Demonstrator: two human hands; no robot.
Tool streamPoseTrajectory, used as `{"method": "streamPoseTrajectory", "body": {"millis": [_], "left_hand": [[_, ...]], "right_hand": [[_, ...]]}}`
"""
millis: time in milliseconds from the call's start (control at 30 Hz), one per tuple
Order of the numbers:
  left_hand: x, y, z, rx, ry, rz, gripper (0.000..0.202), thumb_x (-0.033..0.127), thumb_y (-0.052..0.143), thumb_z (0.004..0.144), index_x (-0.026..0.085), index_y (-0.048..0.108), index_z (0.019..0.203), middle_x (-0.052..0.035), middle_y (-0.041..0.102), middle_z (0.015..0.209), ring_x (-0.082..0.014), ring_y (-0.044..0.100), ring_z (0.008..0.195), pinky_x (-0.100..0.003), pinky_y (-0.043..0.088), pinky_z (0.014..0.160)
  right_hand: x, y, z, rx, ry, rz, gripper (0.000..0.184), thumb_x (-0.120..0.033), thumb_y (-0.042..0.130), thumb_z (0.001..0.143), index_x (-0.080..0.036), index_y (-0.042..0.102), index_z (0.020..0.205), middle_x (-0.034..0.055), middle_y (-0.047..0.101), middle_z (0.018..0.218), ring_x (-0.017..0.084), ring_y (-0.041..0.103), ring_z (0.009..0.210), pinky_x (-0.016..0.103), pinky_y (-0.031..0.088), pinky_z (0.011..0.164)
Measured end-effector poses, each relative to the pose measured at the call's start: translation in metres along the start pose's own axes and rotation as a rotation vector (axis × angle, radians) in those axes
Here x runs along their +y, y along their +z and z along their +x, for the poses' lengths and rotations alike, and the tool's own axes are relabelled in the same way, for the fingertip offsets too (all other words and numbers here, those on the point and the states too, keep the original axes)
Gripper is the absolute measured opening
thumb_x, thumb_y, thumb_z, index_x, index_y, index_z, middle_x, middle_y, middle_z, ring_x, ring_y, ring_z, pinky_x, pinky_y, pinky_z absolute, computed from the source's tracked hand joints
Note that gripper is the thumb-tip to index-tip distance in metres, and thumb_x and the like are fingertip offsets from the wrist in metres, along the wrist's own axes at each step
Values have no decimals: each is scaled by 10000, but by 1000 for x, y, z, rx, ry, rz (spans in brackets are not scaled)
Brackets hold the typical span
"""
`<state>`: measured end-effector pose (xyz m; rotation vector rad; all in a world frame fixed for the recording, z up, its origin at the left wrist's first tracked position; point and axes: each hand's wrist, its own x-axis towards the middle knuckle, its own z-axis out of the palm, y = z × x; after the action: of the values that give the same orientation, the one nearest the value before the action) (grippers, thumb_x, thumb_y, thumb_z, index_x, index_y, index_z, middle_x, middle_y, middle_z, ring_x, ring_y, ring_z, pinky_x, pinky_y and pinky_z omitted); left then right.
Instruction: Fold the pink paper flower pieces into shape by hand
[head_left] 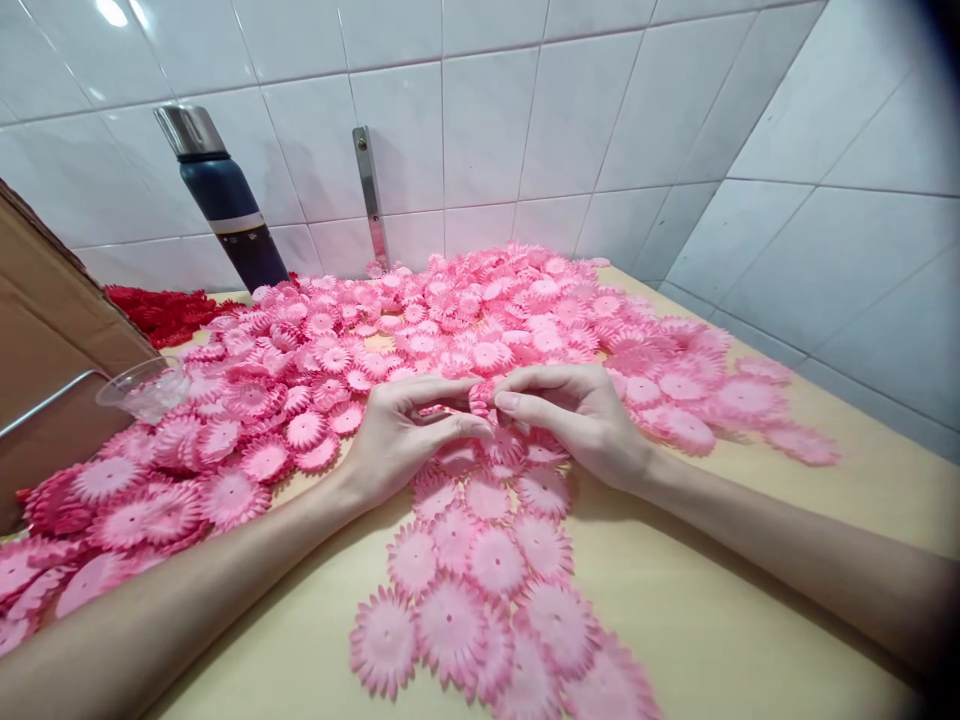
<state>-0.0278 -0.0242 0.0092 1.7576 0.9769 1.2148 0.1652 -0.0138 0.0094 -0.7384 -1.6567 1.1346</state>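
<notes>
Between my two hands, over the middle of the table, is a small pink petal piece point(481, 398) with curled, fringed edges. The fingers of my left hand point(409, 425) pinch it from the left. My right hand point(577, 415) grips it from the other side, thumb and forefinger pressed together on it. Just below them, flat pink petal discs point(496, 562) with toothed edges and a small centre hole lie overlapping in a strip toward me. Behind my hands spreads a large heap of similar pink discs point(487, 310).
A dark blue bottle point(232, 215) with a steel cap stands at the back left, near red petal pieces point(161, 312). A cardboard box point(60, 320) and a clear plastic cup point(146, 388) are at the left. White tiled walls point(487, 120) border the table point(697, 560); a metal bracket point(367, 185) is fixed there.
</notes>
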Motion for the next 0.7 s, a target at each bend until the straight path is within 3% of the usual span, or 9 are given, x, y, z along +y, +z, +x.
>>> {"method": "streamPoseTrajectory", "body": {"millis": [167,467,700], "left_hand": [[3,1,0,-21,-13,-10,261,219,793,679,149,759,928,-41,743,865,-145,683,775,-192,558,661],[0,0,0,-69,4,-16,147,197,765,720,171,760,865,-17,710,839,-118,645,743,-182,543,645],[0,0,-1,-72,22,-44,287,157,778,697,220,765,976,-7,723,830,-101,645,726,-169,538,651]], "right_hand": [[-1,0,1,-26,15,42,98,-210,678,786,-154,738,732,0,630,574,103,560,539,239,483,534],[1,2,2,-26,63,93,117,-258,790,693,-171,760,765,35,712,707,134,643,644,245,548,607],[0,1,1,-9,37,43,56,-220,724,762,-171,751,753,33,718,709,124,652,627,234,559,603]]}}
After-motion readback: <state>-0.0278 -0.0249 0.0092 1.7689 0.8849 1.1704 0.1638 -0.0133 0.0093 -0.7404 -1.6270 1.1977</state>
